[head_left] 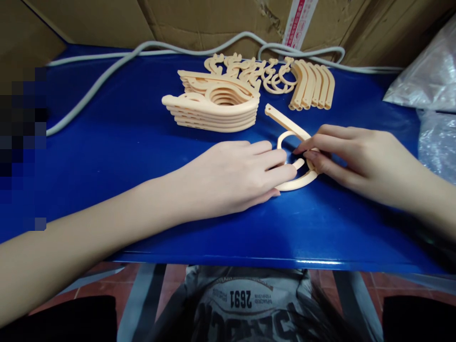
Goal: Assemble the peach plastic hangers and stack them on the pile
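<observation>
Between my hands lies a cream plastic hanger [297,184] on the blue table, with a curved frame and a straight arm [285,121] slanting up to the left. My left hand [245,173] covers the left side of its curved frame, fingers bent round it. My right hand [352,156] pinches the right side, thumb and forefinger closed where the arm meets the frame. The fingers partly hide that joint. Just beyond my left hand is a stack of matching hanger frames [213,111].
Behind the stack lie several loose hanger hooks [280,78] and a row of curved hanger arms [311,85]. A white cable [146,47] runs along the back beside cardboard boxes [213,23]. Clear plastic bags [427,76] sit at right. The table's front edge [249,260] is near me.
</observation>
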The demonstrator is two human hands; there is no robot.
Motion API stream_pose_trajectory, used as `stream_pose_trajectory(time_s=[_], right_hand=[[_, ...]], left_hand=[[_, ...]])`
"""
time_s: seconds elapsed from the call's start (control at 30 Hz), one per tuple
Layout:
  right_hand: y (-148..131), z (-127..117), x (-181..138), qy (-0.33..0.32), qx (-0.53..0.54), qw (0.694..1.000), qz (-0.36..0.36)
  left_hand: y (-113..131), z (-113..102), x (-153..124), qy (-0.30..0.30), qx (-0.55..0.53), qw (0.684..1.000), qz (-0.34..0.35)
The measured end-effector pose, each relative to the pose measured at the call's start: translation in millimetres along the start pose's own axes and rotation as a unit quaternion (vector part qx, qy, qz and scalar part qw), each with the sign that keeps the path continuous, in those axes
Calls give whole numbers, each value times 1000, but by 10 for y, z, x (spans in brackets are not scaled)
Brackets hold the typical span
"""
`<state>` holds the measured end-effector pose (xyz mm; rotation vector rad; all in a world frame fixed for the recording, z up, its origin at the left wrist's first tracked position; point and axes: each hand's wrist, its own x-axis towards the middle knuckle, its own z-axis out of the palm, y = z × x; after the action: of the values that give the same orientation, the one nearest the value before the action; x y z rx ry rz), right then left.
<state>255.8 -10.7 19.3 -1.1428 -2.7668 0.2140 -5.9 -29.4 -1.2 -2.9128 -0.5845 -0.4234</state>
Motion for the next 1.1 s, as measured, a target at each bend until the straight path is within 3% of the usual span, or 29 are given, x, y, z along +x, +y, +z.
stream_pose_trajectory(time_s=[0.43, 1.1], right_hand=[[-8, -12, -13, -30, -49, 997, 45], [3, 8, -9, -21, -65, 997, 32]], left_hand=[[9, -19, -5, -13, -9, 1000, -5], [19, -27, 6, -27, -4, 1000, -10]])
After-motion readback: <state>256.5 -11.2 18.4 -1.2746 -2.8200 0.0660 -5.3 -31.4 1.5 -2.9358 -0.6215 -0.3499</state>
